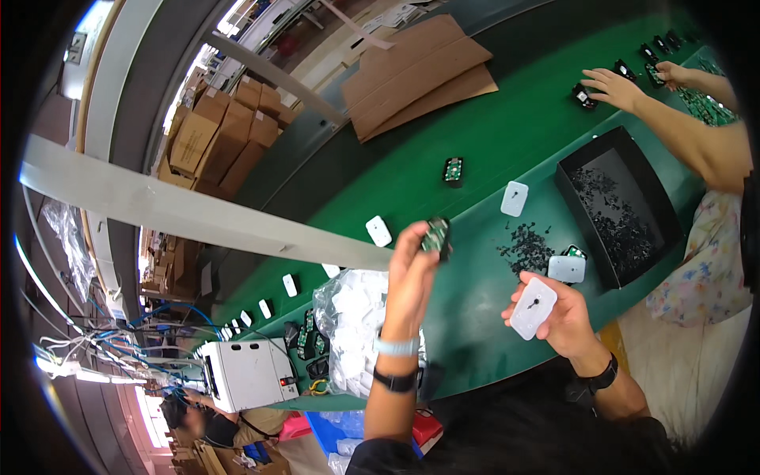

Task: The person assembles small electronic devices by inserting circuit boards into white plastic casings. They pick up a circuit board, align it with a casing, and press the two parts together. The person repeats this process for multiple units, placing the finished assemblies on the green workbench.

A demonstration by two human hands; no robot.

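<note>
In my raised left hand [408, 281] is a small black housing with a green circuit board [436, 236], gripped between thumb and fingers above the bench. My right hand [568, 321] holds a white plastic cover [526, 317], a rounded rectangle with a small black part lying on its face. Just beyond that hand, another white cover [567, 270] rests against a piece with a green board [576, 252]. Loose small black parts [526, 248] are heaped on the bench between my hands. Farther off lies a white cover [514, 199] with a dark mark at its middle.
A black tray [564, 184] of small black parts stands at right, beside a co-worker's hands [621, 89]. Along the green belt [412, 186] sit a black housing [453, 171] and several white covers [378, 231]. A grey post [198, 204] crosses at left, near a plastic bag [356, 305] and white machine [247, 370].
</note>
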